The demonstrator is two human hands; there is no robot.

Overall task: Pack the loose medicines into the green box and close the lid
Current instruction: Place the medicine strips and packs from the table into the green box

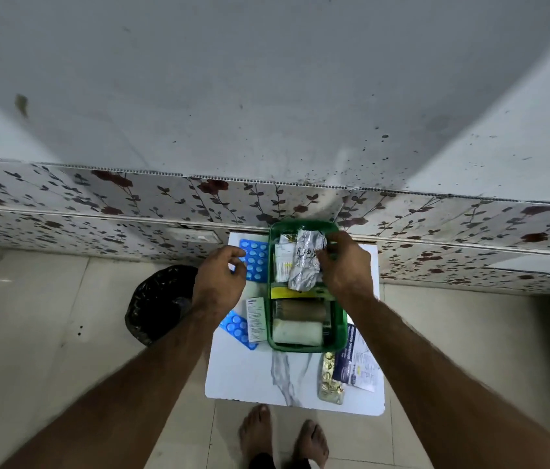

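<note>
The green box [304, 348] stands open on a small white marble-pattern table [260, 377]. Inside lie bandage rolls [298, 333], a yellow pack and white packets. My right hand [346, 264] holds a crumpled silver foil strip [305, 262] over the box's far half. My left hand [221, 282] hovers left of the box with fingers curled and apart, above a blue blister sheet [254, 258]. A white medicine carton [256, 319] and a second blue blister sheet [236, 328] lie left of the box. A gold blister strip [330, 377] and a blue-and-white sachet [356, 363] lie at the right front.
A black bin bag [160, 302] sits on the tiled floor left of the table. A floral-patterned wall panel [131, 198] runs behind the table. My bare feet [283, 438] stand at the table's front edge.
</note>
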